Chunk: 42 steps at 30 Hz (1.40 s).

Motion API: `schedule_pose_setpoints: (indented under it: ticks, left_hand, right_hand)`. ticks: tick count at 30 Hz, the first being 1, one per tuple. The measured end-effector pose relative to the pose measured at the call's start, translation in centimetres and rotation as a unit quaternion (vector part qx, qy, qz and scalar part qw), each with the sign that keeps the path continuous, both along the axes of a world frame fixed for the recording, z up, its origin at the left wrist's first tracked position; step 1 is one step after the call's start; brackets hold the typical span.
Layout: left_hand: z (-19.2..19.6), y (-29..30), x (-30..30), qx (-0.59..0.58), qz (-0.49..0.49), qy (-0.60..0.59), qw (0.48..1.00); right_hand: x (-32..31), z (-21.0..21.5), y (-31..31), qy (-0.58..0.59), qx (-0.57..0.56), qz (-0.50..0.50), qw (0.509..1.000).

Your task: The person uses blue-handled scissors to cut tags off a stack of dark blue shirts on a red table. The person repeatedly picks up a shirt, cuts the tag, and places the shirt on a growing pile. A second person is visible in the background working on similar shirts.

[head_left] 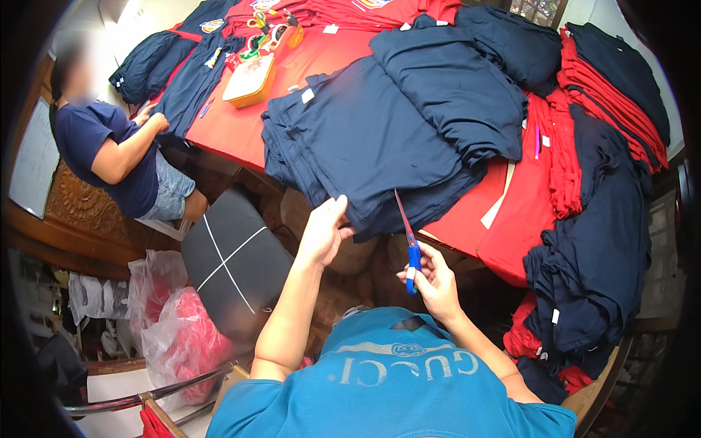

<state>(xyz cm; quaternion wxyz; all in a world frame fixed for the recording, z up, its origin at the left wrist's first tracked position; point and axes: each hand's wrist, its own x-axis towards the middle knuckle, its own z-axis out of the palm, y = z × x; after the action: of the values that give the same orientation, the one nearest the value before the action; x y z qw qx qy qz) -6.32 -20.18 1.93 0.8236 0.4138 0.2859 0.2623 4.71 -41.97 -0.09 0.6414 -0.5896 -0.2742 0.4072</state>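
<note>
Navy garments [365, 139] lie in a broad, layered pile just beyond your fingers, spread over a wide table [226, 135] covered in red; the pile's near edge hangs over the table's side toward you. To the right of your right fingers, a heap of navy cloth [584, 270] with red cloth among it slopes down off the table. Well to the left of your left fingers and farther off, a co-worker [98, 157] in a navy top stands with both hands at another navy garment. Nearer, to the left of your left fingers, is a black panel [252, 270] crossed by white cords, and beyond it a clear bag [175, 343] with red contents. Past your left fingers, across the pile, sits a yellow-sided box [248, 79]. Your left hand [326, 228] has its fingertips at the pile's near left corner; whether they pinch the cloth, I cannot tell. Your right hand [436, 279] grasps blue-handled scissors [413, 252], blades pointing away from your fingers toward the pile's near edge.
</note>
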Motion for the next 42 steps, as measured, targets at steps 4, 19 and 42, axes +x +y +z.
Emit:
schedule_pose_setpoints:
  ticks: [4,19,42]
  left_hand:
    - [-1.7,-2.3,-0.3,0.151,-0.105,0.103,0.977]
    - [-5.0,19.6,8.2,-0.234,0.139,-0.122,0.954]
    - [-4.7,19.2,4.5,0.230,-0.023,0.245,0.941]
  right_hand:
    - [-0.2,1.1,4.2,-0.018,0.078,-0.055,0.995]
    - [2.1,-0.2,5.0,0.006,-0.031,0.013,0.999]
    - [6.8,1.6,12.8,0.063,-0.027,0.051,0.996]
